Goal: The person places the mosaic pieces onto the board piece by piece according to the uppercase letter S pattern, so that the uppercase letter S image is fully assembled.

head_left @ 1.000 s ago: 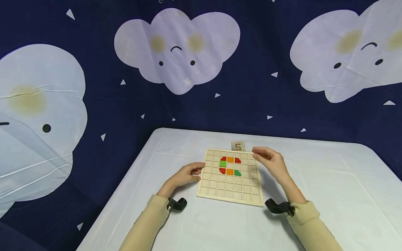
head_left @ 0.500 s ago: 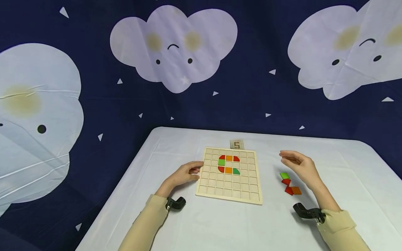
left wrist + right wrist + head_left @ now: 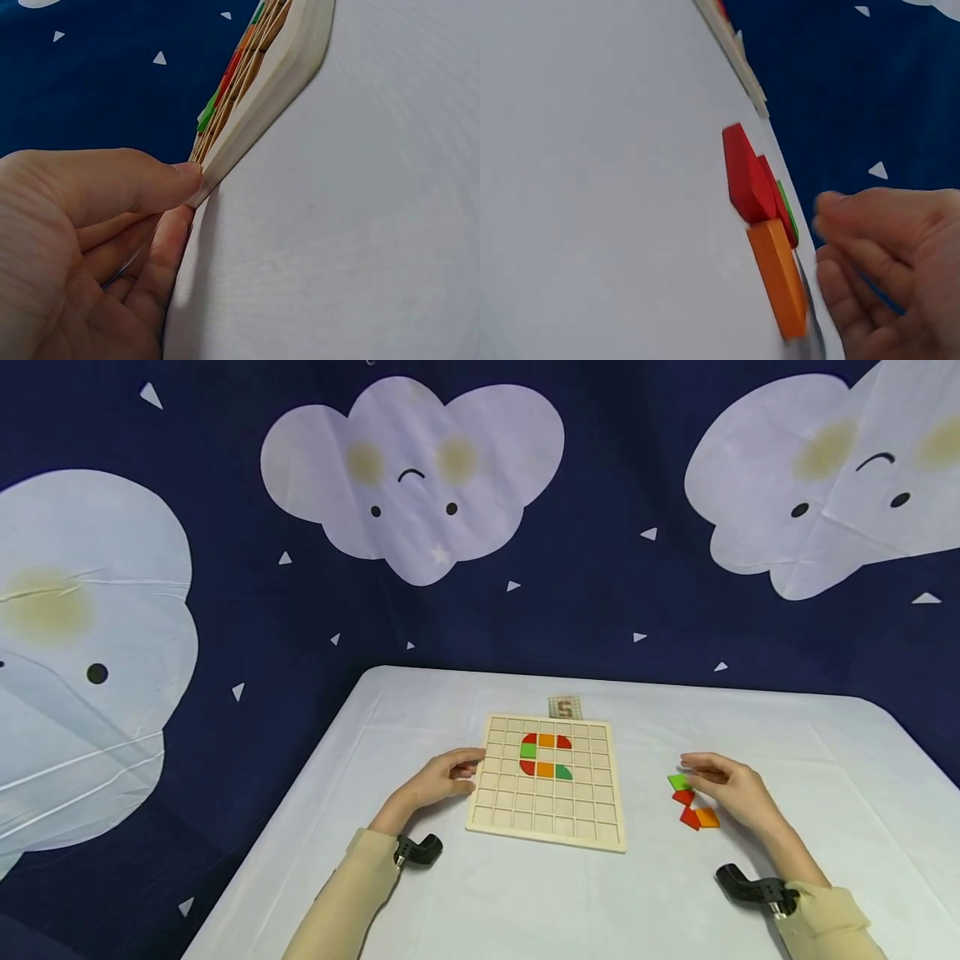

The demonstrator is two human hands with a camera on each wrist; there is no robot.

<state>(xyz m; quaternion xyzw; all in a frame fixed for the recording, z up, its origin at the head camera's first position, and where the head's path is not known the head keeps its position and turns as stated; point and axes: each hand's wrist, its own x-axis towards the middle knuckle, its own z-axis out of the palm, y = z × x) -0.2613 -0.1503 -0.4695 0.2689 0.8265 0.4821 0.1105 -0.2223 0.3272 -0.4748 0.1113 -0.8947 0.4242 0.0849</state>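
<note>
A square wooden grid board [image 3: 540, 814] lies on the table, with red, orange and green tiles [image 3: 546, 740] set in it in a C-like shape. My left hand [image 3: 442, 777] holds the board's left edge; in the left wrist view the thumb and fingers [image 3: 176, 225] meet at that edge. To the right of the board my right hand [image 3: 731, 789] hovers over loose tiles, fingers bent and nothing seen between them. Under its fingertips lies a green tile [image 3: 678, 782], with a red tile [image 3: 683, 797], another red tile [image 3: 690, 818] and an orange tile [image 3: 707, 818] nearer me.
A small card [image 3: 565, 707] with an S-like figure on a grid lies just behind the board. White cloth covers the table [image 3: 540, 910]. A dark blue curtain [image 3: 600, 610] with clouds hangs behind it.
My right hand has moved from the board's upper right corner rightward, then down to the loose tiles, which it had hidden earlier. The left hand has stayed at the board's edge.
</note>
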